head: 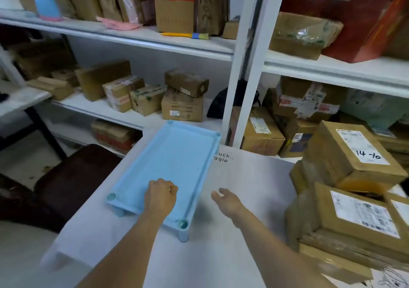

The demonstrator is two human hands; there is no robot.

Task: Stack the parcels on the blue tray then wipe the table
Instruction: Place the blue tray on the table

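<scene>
A light blue tray (177, 154) on short legs stands on the white table (243, 188), left of centre, with nothing on it. My left hand (160, 195) hovers over the tray's near end, fingers curled, holding nothing. To the tray's right, my right hand (225, 200) is above the bare table, fingers relaxed and spread. A pile of cardboard parcels sits at the table's right side: a top parcel marked "14-10" (352, 154) and a flatter labelled parcel (358, 221) below it.
White shelving (247, 66) full of cardboard boxes runs behind the table. A dark chair (73, 177) stands left of the table. A yellow brush (186, 35) lies on the upper shelf.
</scene>
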